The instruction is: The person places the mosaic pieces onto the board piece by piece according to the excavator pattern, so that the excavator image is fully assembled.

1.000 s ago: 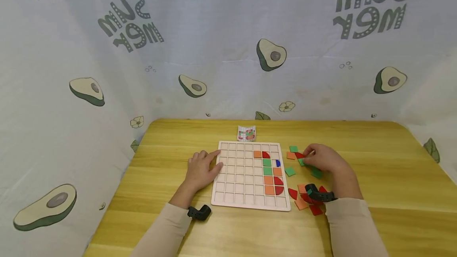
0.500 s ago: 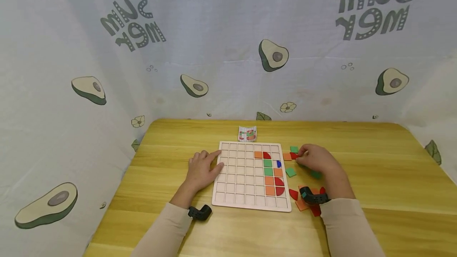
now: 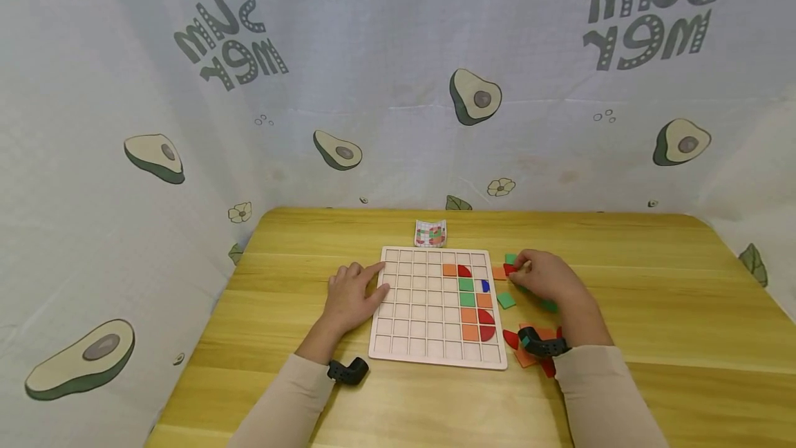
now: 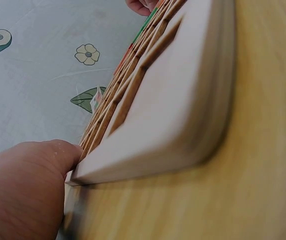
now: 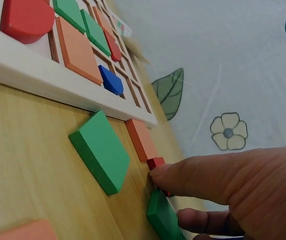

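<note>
The yellow wood-grain counter (image 3: 684, 282) stretches under both hands. A pale wooden square-grid board (image 3: 419, 345) lies between them, its left edge touched by the left hand (image 3: 349, 298), thumb and forefinger spread apart. The right hand (image 3: 547, 275) works beyond the board's right edge, a fingertip touching a small red piece (image 5: 155, 163), largely covered; whether it is pinched I cannot tell. Left of that hand lie a flat green square tile (image 5: 100, 152) and, just beside the red piece, a flat orange square tile (image 5: 142, 140). Best practice, I judge: grip the red piece by opposite edges, avoid nudging its neighbours, and keep the left hand's touch light but steady.
</note>
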The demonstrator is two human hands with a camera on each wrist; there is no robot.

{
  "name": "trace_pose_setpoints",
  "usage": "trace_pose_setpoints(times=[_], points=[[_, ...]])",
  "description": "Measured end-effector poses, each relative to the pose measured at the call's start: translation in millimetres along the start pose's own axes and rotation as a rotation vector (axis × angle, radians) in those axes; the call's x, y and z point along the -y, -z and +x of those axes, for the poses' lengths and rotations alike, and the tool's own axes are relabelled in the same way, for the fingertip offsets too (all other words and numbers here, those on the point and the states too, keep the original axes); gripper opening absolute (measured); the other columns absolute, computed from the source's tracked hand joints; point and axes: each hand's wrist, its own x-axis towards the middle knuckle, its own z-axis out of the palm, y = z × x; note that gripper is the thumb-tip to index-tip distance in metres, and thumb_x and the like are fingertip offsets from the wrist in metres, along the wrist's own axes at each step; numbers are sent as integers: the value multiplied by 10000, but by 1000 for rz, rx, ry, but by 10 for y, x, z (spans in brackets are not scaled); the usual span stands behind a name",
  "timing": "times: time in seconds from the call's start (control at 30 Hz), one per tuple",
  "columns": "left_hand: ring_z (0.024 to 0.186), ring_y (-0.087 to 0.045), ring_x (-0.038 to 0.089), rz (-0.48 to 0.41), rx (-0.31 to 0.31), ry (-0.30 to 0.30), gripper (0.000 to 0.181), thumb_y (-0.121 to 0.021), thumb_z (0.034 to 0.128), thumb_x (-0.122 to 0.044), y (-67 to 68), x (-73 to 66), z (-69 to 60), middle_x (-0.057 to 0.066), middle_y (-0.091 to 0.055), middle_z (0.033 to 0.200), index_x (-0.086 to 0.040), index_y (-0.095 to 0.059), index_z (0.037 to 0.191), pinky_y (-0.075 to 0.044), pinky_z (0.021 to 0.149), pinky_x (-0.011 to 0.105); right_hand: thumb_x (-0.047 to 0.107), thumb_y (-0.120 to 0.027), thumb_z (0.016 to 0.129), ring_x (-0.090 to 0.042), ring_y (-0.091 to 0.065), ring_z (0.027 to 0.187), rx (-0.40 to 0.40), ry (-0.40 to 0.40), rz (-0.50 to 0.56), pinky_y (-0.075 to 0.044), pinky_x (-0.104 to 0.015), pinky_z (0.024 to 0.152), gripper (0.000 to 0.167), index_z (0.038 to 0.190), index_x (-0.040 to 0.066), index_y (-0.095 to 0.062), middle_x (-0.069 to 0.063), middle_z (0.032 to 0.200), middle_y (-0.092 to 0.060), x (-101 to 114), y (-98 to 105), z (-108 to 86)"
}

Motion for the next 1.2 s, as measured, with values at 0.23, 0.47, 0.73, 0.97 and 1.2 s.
trace_pose_setpoints(times=[0.23, 0.47, 0.73, 0.97, 1.2], points=[[838, -393, 189, 3, 3, -2, 494, -608, 981, -454, 11, -7, 3, 41, -575, 971, -251, -611, 1431, -273, 773, 356, 254, -664, 959, -213, -514, 691, -3, 9, -13, -409, -311, 610, 275, 1116, 36, -608, -82, 817, -545, -1, -2, 14], [841, -388, 192, 8, 14, 3, 502, -606, 981, -455, 10, -6, 11, 44, -567, 972, -250, -605, 1438, -270, 772, 354, 237, -653, 961, -211, -513, 689, -15, 8, -23, -413, -312, 601, 256, 1113, 34, -614, -98, 833, -560, 11, 2, -4], [846, -393, 195, 12, 9, -2, 506, -604, 980, -458, 0, 3, 20, 46, -573, 982, -251, -602, 1442, -268, 772, 356, 296, -620, 1005, -239, -517, 727, -22, -8, -23, -411, -331, 630, 282, 1120, 39, -611, -121, 876, -596, 15, -10, 8], [851, -401, 202, 7, 9, 2, 506, -604, 979, -455, 1, 5, 12, 58, -580, 994, -244, -605, 1439, -277, 773, 361, 290, -608, 1009, -230, -513, 711, -36, 8, -31, -406, -325, 624, 268, 1120, 46, -624, -109, 858, -598, 18, -28, 21], [851, -398, 198, 5, 10, 2, 506, -602, 979, -459, -4, 11, 1, 54, -580, 995, -250, -603, 1440, -275, 772, 356, 321, -616, 1011, -227, -506, 710, -39, 15, -42, -391, -324, 631, 285, 1105, 51, -622, -91, 820, -574, 32, -42, 25]])
